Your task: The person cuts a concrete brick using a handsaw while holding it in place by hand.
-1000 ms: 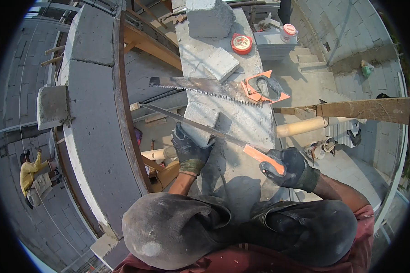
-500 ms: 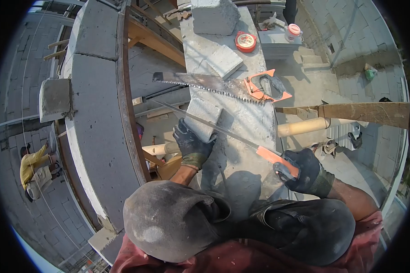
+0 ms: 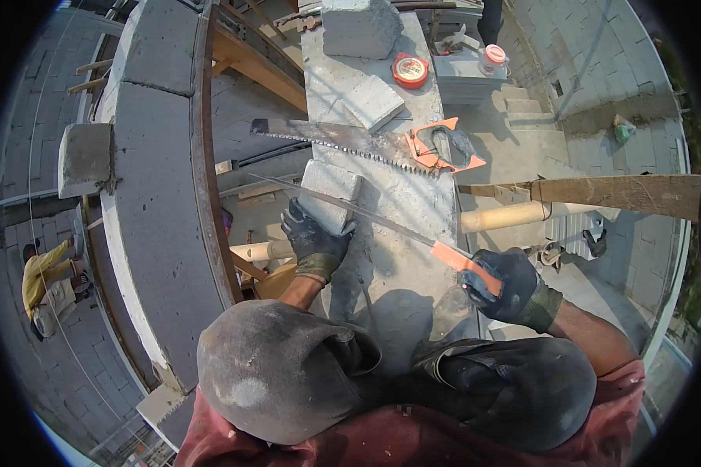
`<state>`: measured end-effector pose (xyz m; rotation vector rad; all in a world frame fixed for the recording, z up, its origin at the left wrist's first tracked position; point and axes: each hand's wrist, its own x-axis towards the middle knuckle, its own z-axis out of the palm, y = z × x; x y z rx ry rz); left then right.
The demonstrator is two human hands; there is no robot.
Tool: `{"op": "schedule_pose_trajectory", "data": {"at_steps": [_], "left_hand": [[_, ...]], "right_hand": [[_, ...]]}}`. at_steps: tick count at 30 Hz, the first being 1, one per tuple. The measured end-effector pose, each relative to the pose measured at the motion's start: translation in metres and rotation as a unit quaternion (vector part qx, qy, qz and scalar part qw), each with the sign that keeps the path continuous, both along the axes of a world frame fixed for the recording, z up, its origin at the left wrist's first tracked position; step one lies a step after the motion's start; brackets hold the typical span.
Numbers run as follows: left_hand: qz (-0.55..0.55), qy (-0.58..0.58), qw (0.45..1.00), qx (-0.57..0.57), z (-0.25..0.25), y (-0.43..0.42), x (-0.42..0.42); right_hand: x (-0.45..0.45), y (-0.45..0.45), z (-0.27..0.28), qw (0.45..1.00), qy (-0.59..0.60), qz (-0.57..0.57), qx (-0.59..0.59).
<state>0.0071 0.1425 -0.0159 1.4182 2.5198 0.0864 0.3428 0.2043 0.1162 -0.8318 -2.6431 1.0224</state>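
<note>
My right hand [image 3: 506, 284], in a dark glove, is closed around the orange handle of a hand saw [image 3: 382, 224]. Its long thin blade is seen edge-on, so the teeth do not show. The blade runs up and left across a small pale concrete block [image 3: 331, 187]. My gloved left hand [image 3: 316, 237] grips the near side of this block, its fingers along the left edge and thumb at the right. Just beyond lies a second saw [image 3: 366, 146] with a toothed blade and orange-and-black handle, flat on the dusty ledge [image 3: 389, 268].
Farther along the ledge are another block piece [image 3: 374, 103], a red tape measure [image 3: 410, 71] and a large block [image 3: 360, 27]. A bamboo pole [image 3: 522, 216] and wooden beam [image 3: 623, 192] extend right. A person in yellow [image 3: 47, 280] is far below left, beyond a wall [image 3: 160, 187].
The view has shifted slightly, moving the scene a little left. Both hands keep their hold, and the saw blade still crosses the block at nearly the same place.
</note>
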Motion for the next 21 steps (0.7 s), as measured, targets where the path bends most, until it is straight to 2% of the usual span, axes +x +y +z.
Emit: {"op": "schedule_pose_trajectory", "data": {"at_steps": [1, 2, 4, 5, 7, 9, 11, 13, 15, 16, 19, 21], "left_hand": [[0.012, 0.003, 1.0, 0.009, 0.0, 0.0, 0.001], [0.01, 0.001, 1.0, 0.014, 0.0, 0.001, -0.001], [0.038, -0.057, 0.997, 0.035, 0.0, 0.001, -0.005], [0.033, -0.061, 0.997, 0.036, -0.001, -0.002, -0.002], [-0.043, 0.068, 0.992, 0.093, -0.009, -0.003, 0.002], [-0.029, 0.055, 0.994, 0.095, -0.007, -0.002, 0.001], [-0.006, -0.013, 0.998, 0.064, 0.006, 0.002, 0.003], [-0.014, 0.025, 0.997, 0.075, -0.003, 0.0, 0.0], [-0.03, 0.064, 0.994, 0.08, -0.008, -0.004, -0.002], [-0.036, 0.048, 0.995, 0.082, -0.008, -0.004, -0.003], [-0.042, 0.044, 0.995, 0.085, -0.02, -0.006, -0.007], [-0.04, 0.058, 0.994, 0.082, -0.019, 0.001, -0.012]], "right_hand": [[-0.015, 0.006, -0.008, 0.996, 0.025, 0.02, 0.077], [-0.024, 0.011, -0.01, 0.996, 0.023, 0.019, 0.083], [-0.034, 0.016, -0.014, 0.995, 0.028, -0.09, -0.025], [-0.027, 0.009, -0.02, 0.995, 0.025, -0.094, -0.023], [-0.007, -0.006, -0.032, 0.997, 0.037, -0.043, -0.044], [0.016, -0.02, -0.029, 1.0, 0.004, -0.01, -0.016], [0.031, -0.021, 0.002, 0.999, 0.01, -0.036, -0.016], [0.035, -0.018, 0.017, 0.998, -0.028, -0.026, -0.048], [0.028, -0.021, 0.004, 0.998, -0.043, -0.023, -0.05], [0.016, -0.021, -0.016, 0.999, -0.019, -0.026, -0.016], [-0.06, -0.002, -0.019, 0.995, -0.006, -0.094, -0.042], [-0.075, 0.011, -0.012, 0.993, -0.106, -0.044, -0.038]]}}
